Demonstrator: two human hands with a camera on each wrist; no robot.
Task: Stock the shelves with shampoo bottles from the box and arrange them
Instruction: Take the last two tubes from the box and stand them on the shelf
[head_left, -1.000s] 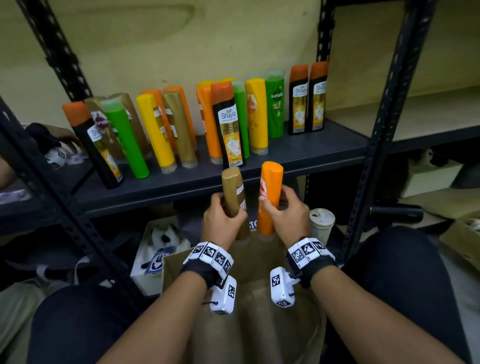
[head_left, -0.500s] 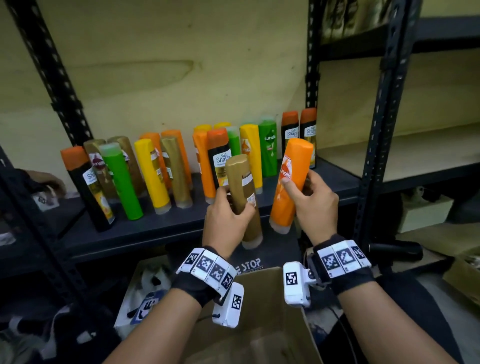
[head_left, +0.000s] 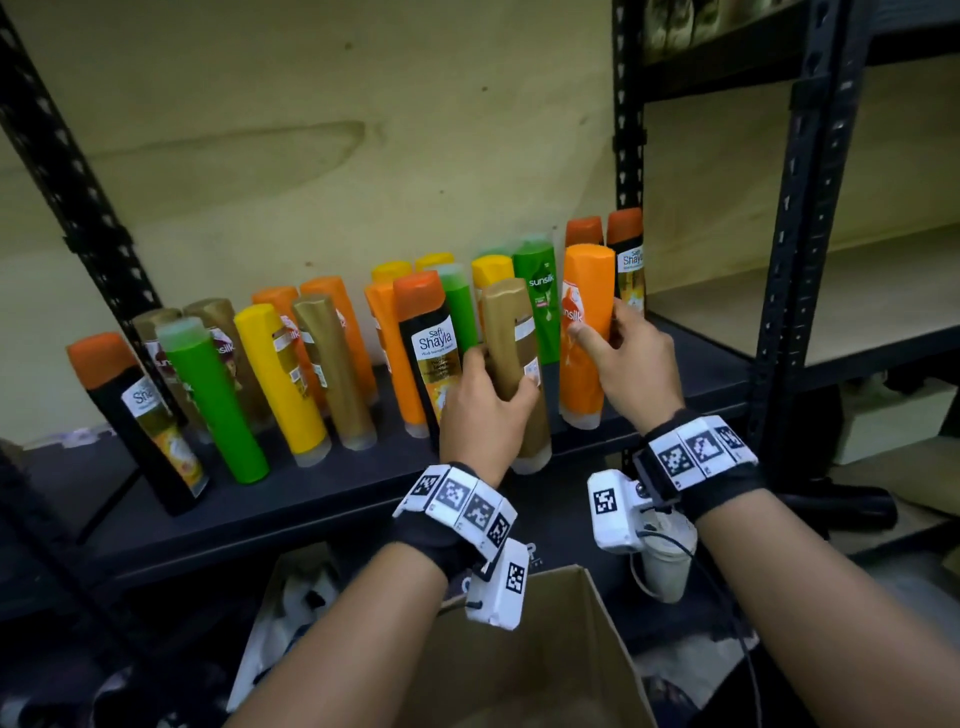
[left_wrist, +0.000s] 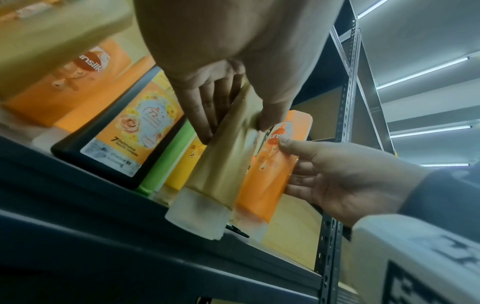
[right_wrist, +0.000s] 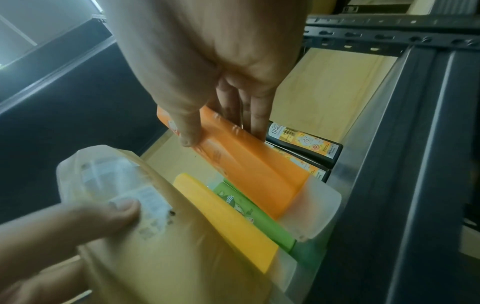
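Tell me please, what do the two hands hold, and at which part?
The left hand grips the gold bottle around its middle. The right hand grips the orange bottle around its middle too.

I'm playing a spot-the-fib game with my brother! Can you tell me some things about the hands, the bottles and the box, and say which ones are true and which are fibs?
1. The left hand grips a gold bottle. True.
2. The right hand holds a green bottle. False: it holds an orange bottle.
3. Both held bottles are cap-down. True: their pale caps point at the shelf.
4. The shelf has no bottles on it. False: many stand there.
5. The box sits on the shelf. False: it is below, between the arms.
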